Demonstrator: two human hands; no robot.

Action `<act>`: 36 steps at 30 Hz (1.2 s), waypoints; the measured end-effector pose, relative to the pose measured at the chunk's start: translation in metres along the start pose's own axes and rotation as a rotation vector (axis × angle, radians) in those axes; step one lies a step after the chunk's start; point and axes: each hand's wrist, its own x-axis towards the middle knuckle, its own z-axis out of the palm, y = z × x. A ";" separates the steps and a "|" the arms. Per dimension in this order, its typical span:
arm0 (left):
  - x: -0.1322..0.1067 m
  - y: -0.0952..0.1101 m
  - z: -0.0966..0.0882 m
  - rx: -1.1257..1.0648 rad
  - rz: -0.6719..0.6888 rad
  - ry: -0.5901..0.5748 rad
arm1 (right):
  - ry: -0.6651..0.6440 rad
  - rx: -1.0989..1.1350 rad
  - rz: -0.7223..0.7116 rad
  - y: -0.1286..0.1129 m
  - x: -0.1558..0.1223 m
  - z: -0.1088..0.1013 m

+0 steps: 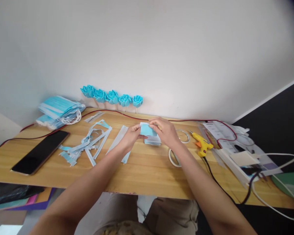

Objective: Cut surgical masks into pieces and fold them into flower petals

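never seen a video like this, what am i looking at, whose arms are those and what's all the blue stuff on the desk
There is no machine here. A person wears a camera on their head, so this single picture looks forward and down at their own two bare arms. The left hand and right hand together pinch a light blue piece of mask fabric just above a pale wooden tabletop. Under it lies a small pile of similar blue pieces. On the left lie a stack of blue disposable face masks, a black smartphone and a heap of cut blue and white strips. Five blue fabric roses on sticks stand at the table's back edge. On the right lies a yellow hot glue gun.
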 end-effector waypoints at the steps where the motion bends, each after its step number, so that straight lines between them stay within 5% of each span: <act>1: 0.000 -0.001 0.000 0.001 -0.003 -0.007 | 0.009 0.023 0.020 0.003 -0.002 0.003; 9: 0.001 -0.006 0.001 0.028 -0.024 -0.034 | 0.094 0.145 0.082 0.011 -0.015 0.012; 19: 0.001 -0.006 0.004 0.168 0.085 0.132 | 0.138 0.129 0.159 0.015 -0.026 0.015; 28: 0.005 -0.008 -0.002 -0.003 0.074 0.190 | 0.077 0.719 0.458 0.018 -0.022 0.027; 36: 0.005 -0.012 -0.002 -0.004 0.060 0.182 | 0.161 0.697 0.541 0.018 -0.024 0.031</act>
